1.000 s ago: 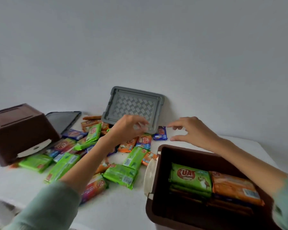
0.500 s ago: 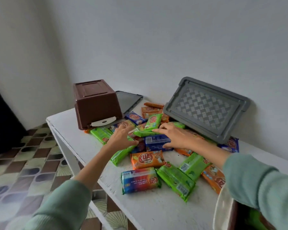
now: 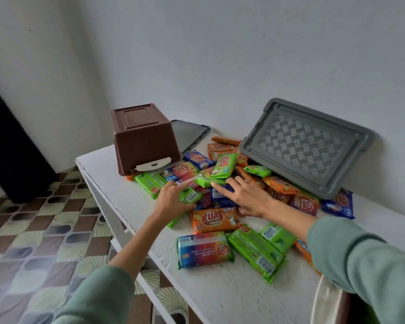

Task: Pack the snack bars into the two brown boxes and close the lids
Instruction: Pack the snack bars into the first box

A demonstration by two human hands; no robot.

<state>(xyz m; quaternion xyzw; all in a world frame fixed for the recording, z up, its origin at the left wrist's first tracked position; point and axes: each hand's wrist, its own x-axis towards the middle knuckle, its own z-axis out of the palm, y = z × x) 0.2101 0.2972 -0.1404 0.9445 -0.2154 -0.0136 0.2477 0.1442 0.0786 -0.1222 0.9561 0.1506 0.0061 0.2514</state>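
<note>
White, scuffed paint covers the table, which stands in a corner against pale grey walls; beside it the floor is tiled in a brown, cream and grey fan pattern. At the table's far left end a brown box sits upside down, its cream latch facing forward, with a dark flat lid lying just behind it. A grey lid with a woven pattern leans tilted against the wall, its lower edge resting on the heap of snack bars spread between box and lid. The left hand rests on the heap's near left side, fingers loosely curled over a green packet and touching it; whether it actually grips the packet cannot be told. The right hand lies flat and spread, palm down, fingers extended over a blue packet, the index finger reaching toward a green bar at the heap's middle; it clasps nothing. Just in front of both hands lies an orange packet marked KUAT, and nearer still a rainbow-coloured packet beside a long green packet. At the bottom right corner, under the green sleeve, a cream handle and a sliver of brown rim show, too little to tell more.
</note>
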